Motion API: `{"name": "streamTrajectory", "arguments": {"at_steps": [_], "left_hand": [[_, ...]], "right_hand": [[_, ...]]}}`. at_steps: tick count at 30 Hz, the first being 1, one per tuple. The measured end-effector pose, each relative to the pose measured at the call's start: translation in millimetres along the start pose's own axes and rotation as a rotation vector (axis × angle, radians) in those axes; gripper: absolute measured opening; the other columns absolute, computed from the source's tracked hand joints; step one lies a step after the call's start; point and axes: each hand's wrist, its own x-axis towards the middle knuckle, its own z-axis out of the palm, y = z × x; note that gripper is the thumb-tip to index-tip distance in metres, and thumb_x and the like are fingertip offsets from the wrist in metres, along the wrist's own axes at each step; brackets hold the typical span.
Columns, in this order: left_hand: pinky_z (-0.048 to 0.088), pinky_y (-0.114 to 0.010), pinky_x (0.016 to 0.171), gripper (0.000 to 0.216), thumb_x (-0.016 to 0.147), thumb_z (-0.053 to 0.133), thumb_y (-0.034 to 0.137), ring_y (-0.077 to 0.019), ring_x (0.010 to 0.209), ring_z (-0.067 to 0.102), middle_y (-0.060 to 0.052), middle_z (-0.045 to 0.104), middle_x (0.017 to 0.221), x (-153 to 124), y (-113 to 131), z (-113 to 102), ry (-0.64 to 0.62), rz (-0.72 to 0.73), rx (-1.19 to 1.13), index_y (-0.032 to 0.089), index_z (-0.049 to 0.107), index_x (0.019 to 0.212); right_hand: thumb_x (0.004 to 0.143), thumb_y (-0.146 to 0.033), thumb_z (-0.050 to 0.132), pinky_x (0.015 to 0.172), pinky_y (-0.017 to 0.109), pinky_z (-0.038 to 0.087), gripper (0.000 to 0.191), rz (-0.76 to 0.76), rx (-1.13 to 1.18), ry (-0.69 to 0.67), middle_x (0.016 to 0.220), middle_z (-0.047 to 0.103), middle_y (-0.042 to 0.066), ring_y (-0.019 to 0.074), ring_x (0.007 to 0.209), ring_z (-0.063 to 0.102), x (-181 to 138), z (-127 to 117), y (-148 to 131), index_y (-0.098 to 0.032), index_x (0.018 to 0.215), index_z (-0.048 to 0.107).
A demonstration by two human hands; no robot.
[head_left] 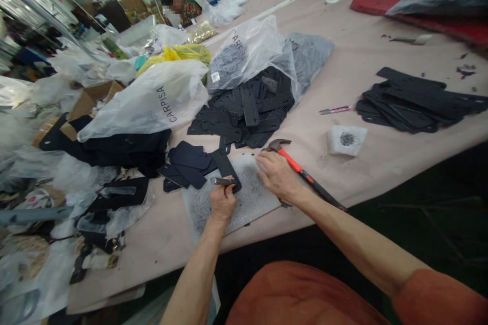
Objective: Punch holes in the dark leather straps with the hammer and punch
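Observation:
My left hand is closed around a short metal punch, tilted nearly flat. Beneath it a black strip with slots at its end lies on a speckled white board. On the board's right side rests my right hand, fingers stretched toward the left; their tips are small and hard to make out. Just beyond that hand lies a claw hammer with a red and black handle, apparently not gripped. A small pile of black pieces overlaps the board's left edge.
Behind the board is a heap of black strips beside plastic bags. To the right are another stack of strips, thread snips and a white block. A person is across the table.

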Motion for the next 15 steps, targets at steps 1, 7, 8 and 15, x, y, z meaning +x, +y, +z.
{"name": "streamTrajectory", "arguments": {"at_steps": [1, 7, 8, 15], "left_hand": [[0.054, -0.037, 0.090, 0.024, 0.089, 0.045, 0.021, -0.0233, 0.098, 0.069, -0.009, 0.074, 0.100, -0.2, -0.2, 0.2, -0.002, 0.004, -0.001, 0.018, 0.066, 0.100], [0.055, -0.036, 0.087, 0.024, 0.090, 0.045, 0.023, -0.0235, 0.096, 0.069, -0.009, 0.073, 0.103, -0.1, -1.9, 2.6, -0.025, 0.019, 0.011, 0.018, 0.065, 0.104], [0.055, -0.036, 0.086, 0.024, 0.090, 0.046, 0.022, -0.0234, 0.095, 0.070, -0.009, 0.073, 0.103, -0.4, -2.1, 2.9, -0.030, 0.019, 0.010, 0.018, 0.064, 0.105], [0.055, -0.034, 0.076, 0.019, 0.087, 0.049, 0.016, -0.0229, 0.085, 0.070, -0.008, 0.073, 0.092, -4.5, -2.8, 2.6, -0.027, 0.018, 0.059, 0.018, 0.062, 0.100]], "right_hand": [[0.084, -0.023, 0.053, 0.100, 0.045, 0.035, 0.043, 0.094, -0.057, 0.020, 0.132, 0.052, 0.018, 0.0314, 0.120, 0.045, -8.1, -8.8, 10.4, -0.012, 0.125, 0.054], [0.082, -0.024, 0.051, 0.073, 0.035, 0.043, 0.020, 0.483, -0.084, -0.183, 0.091, 0.059, 0.012, 0.0239, 0.083, 0.055, -43.0, -43.3, 53.2, -0.015, 0.099, 0.055], [0.080, -0.023, 0.051, 0.068, 0.033, 0.043, 0.016, 0.565, 0.042, -0.219, 0.084, 0.058, 0.009, 0.0208, 0.076, 0.055, -43.3, -44.4, 52.2, -0.016, 0.095, 0.054], [0.085, -0.028, 0.043, 0.037, 0.018, 0.024, 0.009, 0.998, 1.050, -0.451, 0.055, 0.034, -0.009, 0.0053, 0.037, 0.026, -19.8, -58.2, 6.1, -0.020, 0.080, 0.043]]}}
